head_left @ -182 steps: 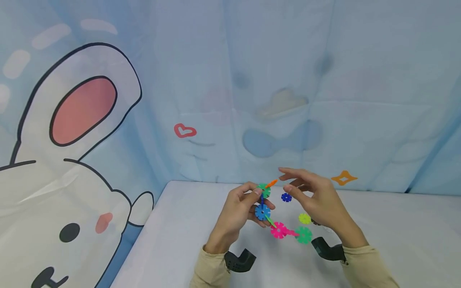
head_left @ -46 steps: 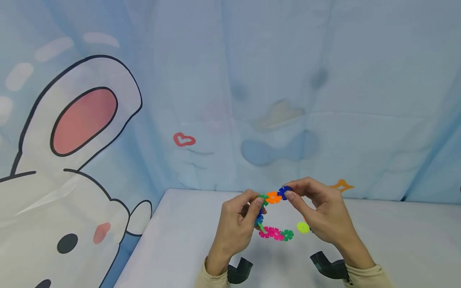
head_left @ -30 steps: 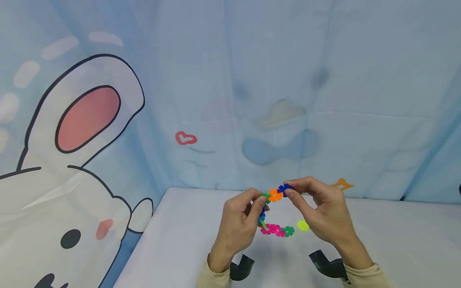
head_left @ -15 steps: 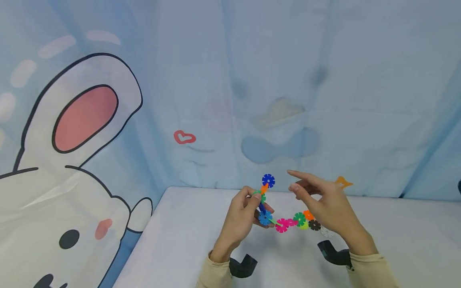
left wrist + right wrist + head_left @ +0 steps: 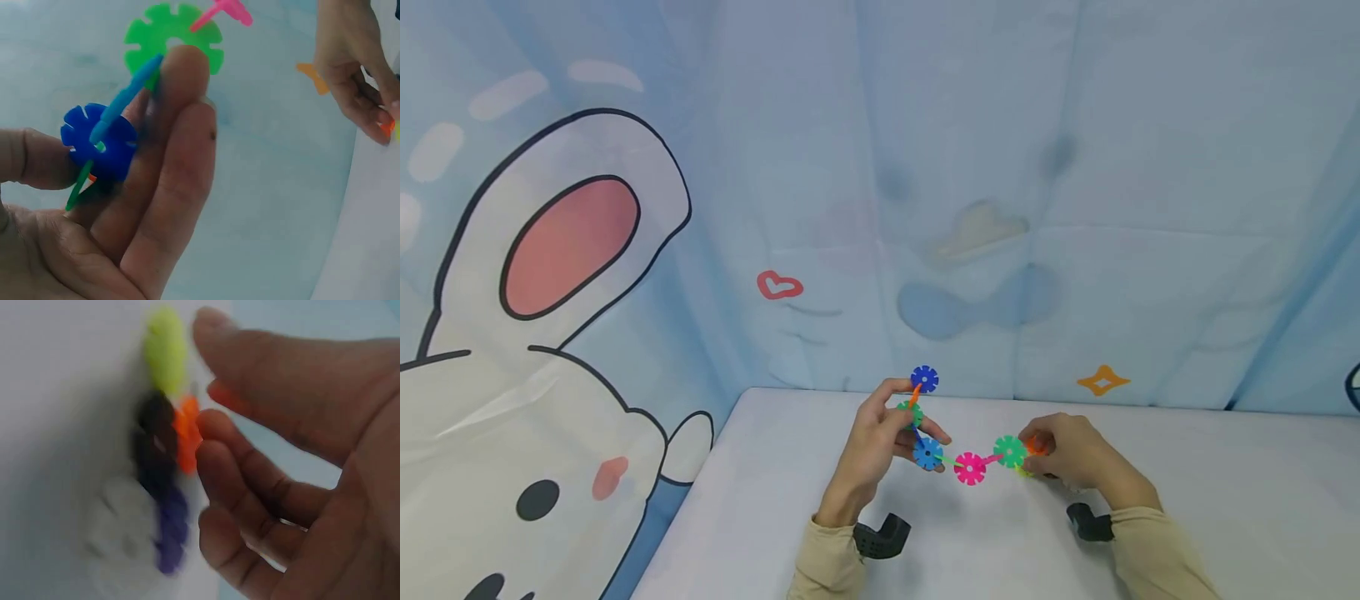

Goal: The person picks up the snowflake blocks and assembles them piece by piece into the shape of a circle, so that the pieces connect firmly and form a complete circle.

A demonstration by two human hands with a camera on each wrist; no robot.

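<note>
The head view looks forward and down from farther off; both wrist views look close; all show the right hand [image 5: 1071, 454].

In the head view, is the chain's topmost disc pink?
No, the topmost disc is dark blue, sitting just above an edge-on orange piece.

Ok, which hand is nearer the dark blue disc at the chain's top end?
Left. In the head view, the left hand holds the chain, its fingers just beside the dark blue disc; the right hand is farther, lower and to the right, at an orange piece.
</note>
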